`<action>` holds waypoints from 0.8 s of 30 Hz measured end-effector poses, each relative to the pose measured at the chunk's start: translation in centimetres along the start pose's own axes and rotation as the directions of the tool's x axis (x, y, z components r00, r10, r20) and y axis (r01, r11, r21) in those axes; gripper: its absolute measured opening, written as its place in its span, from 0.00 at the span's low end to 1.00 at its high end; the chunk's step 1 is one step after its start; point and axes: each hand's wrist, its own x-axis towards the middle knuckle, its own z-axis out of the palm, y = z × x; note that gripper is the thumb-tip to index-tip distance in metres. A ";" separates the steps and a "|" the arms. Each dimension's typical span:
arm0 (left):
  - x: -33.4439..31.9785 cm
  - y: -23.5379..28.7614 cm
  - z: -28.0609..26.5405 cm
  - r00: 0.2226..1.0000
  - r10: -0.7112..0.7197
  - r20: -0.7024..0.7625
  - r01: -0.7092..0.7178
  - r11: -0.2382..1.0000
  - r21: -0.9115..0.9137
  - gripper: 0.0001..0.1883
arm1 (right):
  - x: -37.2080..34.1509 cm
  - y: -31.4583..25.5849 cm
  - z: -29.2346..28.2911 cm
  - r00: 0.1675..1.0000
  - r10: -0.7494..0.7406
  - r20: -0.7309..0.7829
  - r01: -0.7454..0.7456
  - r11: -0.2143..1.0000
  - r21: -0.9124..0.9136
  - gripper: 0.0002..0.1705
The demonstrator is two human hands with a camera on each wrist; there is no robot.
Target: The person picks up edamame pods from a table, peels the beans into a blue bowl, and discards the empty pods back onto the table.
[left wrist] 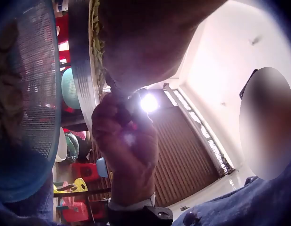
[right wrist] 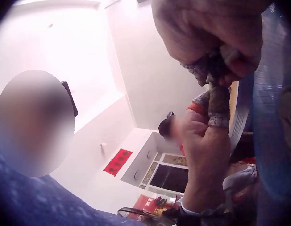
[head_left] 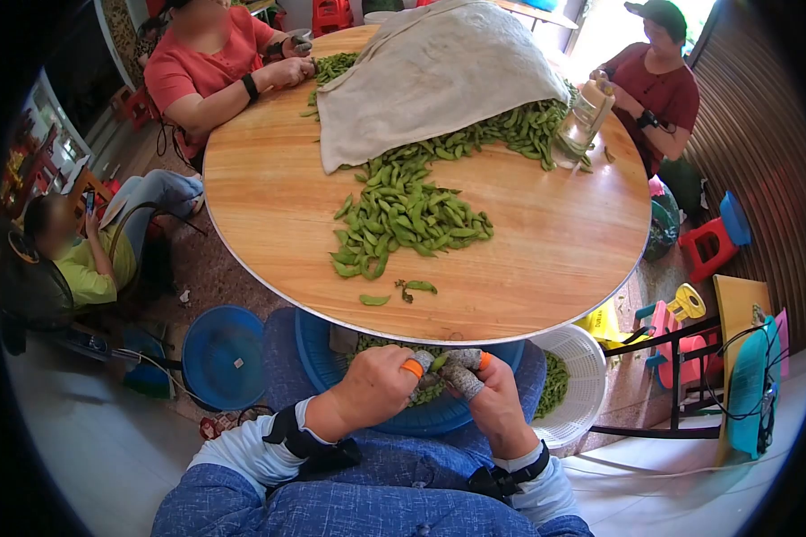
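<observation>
Over a blue basket (head_left: 309,358), both hands meet at one green soybean pod (head_left: 438,362). My left hand (head_left: 367,391) pinches it from the left, thumb and fingers curled. From the other side my right hand (head_left: 495,403) grips it between thumb and forefinger. Grey tape with an orange band wraps digits of each hand. In the left wrist view the right hand (left wrist: 129,141) appears dark against a bright light. The right wrist view has the left hand (right wrist: 204,146) below the right, fingertips together; the pod is mostly hidden there.
Pods (head_left: 403,219) are heaped on the round wooden table (head_left: 528,259), partly under a beige cloth (head_left: 448,72). Its edge lies just beyond my hands. A white basket (head_left: 587,385) with pods stands right, a blue basin (head_left: 224,358) left. Two people sit across the table.
</observation>
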 end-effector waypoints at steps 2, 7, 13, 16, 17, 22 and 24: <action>0.0 0.1 0.0 1.000 0.004 0.007 -0.004 1.000 0.010 0.11 | 0.0 -0.1 0.1 1.000 -0.001 -0.005 0.001 1.000 -0.008 0.12; 0.0 0.3 -0.1 0.999 0.004 0.040 -0.005 0.999 0.037 0.11 | 0.0 -0.3 0.7 0.999 -0.016 -0.046 0.016 1.000 -0.001 0.08; -0.2 -0.1 0.5 0.995 0.096 -0.038 -0.090 0.988 0.123 0.05 | 0.3 1.4 -0.2 0.999 0.017 -0.040 -0.017 1.000 0.017 0.09; -0.8 -0.7 1.2 0.996 0.087 -0.033 -0.084 0.993 0.084 0.07 | 0.6 2.3 -0.4 1.000 0.025 -0.017 -0.024 0.998 0.059 0.11; -1.0 -0.9 1.7 0.999 0.026 -0.019 -0.026 1.000 0.014 0.09 | 0.8 2.5 -0.4 1.000 0.016 -0.014 -0.015 0.997 0.077 0.11; -1.6 -0.6 3.2 0.964 -0.263 -0.035 0.216 0.856 -0.470 0.14 | 0.9 3.2 -0.3 0.993 -0.118 0.001 0.118 0.991 0.062 0.13; -1.2 -0.2 3.0 0.947 -0.318 0.034 0.277 0.762 -0.586 0.14 | 0.9 3.3 -0.4 0.988 -0.152 0.004 0.152 0.988 0.015 0.13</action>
